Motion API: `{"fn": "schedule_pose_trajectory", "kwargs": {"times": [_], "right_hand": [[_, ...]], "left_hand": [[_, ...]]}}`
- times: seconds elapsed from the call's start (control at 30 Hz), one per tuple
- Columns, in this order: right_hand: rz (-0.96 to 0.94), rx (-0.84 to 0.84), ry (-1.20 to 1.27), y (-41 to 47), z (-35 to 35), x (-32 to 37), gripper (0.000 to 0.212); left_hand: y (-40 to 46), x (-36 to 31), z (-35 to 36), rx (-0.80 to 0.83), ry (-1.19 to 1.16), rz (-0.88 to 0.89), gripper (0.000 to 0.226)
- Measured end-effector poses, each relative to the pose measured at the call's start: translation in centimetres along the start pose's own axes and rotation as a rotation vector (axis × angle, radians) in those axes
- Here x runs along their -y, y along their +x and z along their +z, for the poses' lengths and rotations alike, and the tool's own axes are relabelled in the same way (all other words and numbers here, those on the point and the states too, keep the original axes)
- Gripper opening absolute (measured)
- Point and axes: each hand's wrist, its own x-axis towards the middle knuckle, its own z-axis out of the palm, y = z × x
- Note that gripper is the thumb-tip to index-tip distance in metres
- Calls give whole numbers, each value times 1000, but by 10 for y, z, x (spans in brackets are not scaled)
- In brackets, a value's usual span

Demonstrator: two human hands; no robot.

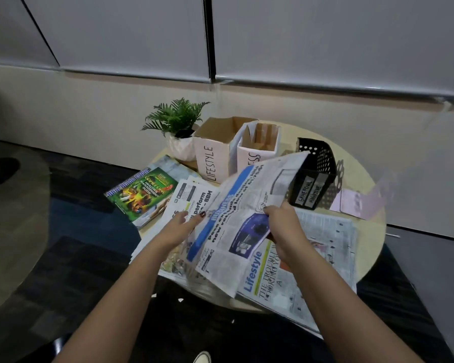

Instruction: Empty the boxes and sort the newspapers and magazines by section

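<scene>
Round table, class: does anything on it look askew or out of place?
Yes. The black perforated basket tilts toward the person, seemingly propped on papers, while the LIFESTYLE box stands upright. A Lifestyle newspaper overhangs the table's near edge.

A small fern [177, 117] in a white faceted pot [180, 149] stands at the far left edge of the round, pale counter [362, 260]. Behind the counter runs a cream wall [76, 121] under grey roller blinds [325, 38]. Dark patterned carpet [71, 231] covers the floor.
</scene>
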Motion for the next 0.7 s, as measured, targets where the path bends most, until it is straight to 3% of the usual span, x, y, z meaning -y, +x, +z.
{"fn": "schedule_pose_trajectory", "kwargs": {"times": [0.1,0.27,0.37,0.47,0.57,0.7], "right_hand": [[12,61,70,7,17,11,9],[36,46,137,27,44,3,11],[-27,-49,-144,40,58,-26,13],[29,-145,-320,48,67,-61,34],[93,-158,-444,50,76,-86,56],[116,-157,-697,46,88,-109,60]], "left_hand": [[21,-5,-35,17,-40,59,66],[47,-5,-77,-16,-124,68,58],[65,11,-93,-113,-171,50,40],[86,34,-95,-143,-98,19,31],[99,61,-88,-166,-42,-26,28],[109,85,-79,-168,70,-24,26]]}}
